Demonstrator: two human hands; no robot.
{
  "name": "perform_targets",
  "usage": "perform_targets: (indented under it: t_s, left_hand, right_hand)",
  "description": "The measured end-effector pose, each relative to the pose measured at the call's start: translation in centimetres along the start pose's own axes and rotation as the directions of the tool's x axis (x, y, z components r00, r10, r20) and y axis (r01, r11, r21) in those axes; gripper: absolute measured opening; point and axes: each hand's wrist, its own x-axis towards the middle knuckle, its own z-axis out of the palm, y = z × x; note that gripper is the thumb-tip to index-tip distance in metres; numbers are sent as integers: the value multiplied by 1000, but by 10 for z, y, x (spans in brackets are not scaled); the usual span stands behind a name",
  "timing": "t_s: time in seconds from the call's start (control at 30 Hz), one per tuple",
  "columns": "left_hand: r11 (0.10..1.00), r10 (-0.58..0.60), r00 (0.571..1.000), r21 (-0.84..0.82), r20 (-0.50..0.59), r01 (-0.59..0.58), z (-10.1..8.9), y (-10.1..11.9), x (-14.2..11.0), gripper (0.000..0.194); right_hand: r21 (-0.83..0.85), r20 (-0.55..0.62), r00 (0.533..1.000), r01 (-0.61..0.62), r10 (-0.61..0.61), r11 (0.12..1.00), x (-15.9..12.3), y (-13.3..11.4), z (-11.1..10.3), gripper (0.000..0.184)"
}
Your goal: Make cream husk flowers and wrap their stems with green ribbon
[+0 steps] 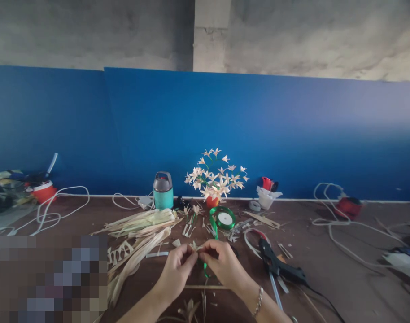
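Note:
My left hand (180, 269) is closed in a pinch on a small pale flower (194, 246) that looks made of dried corn husk. Fingertips of my right hand (224, 265) are pinched together at the same flower, close against the left ones. A strip of green ribbon (206, 270) hangs below the fingers of my right hand; whether those fingers also grip it is hidden. Just beyond the hands lies a green ribbon spool (226, 218) with a white centre. Several small finished flowers on green stems (191, 217) rest on the table past my left hand.
Dried corn husks (144, 224) are piled on the left. A black glue gun (281, 267) with a cord lies on the right. At the back stand a teal bottle (163, 198), a pot of husk flowers (212, 202) and a white container (266, 199). White cables (339, 224) cross both sides.

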Motion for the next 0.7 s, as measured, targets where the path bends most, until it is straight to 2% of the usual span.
perform_targets:
  t_s: [0.13, 0.3, 0.4, 0.5, 0.6, 0.7]
  left_hand:
    - [1000, -4, 1000, -17, 1, 4, -1, 0, 0, 33]
    - [991, -42, 999, -126, 14, 43, 1, 10, -2, 33]
    - [976, -94, 995, -196, 28, 97, 2, 14, -4, 36]
    - [946, -165, 985, -274, 43, 171, 2, 14, -7, 36]
    - [910, -215, 976, -357, 33, 213, 4, 13, -9, 37]
    - [878, -217, 976, -433, 20, 204, 5, 11, -10, 37]
  right_hand:
    - [21, 18, 1000, -11, 11, 1000, 1, 0, -1, 11]
    - [84, 14, 1000, 2, -3, 996, 1, 3, 1, 12]
    - [222, 50, 995, -97, 88, 970, 3, 5, 4, 19]
    - [391, 149, 972, -226, 181, 892, 4, 6, 6, 32]
    - [473, 169, 972, -226, 164, 851, 3, 5, 7, 39]
    - [481, 153, 977, -202, 145, 853, 3, 5, 8, 41]
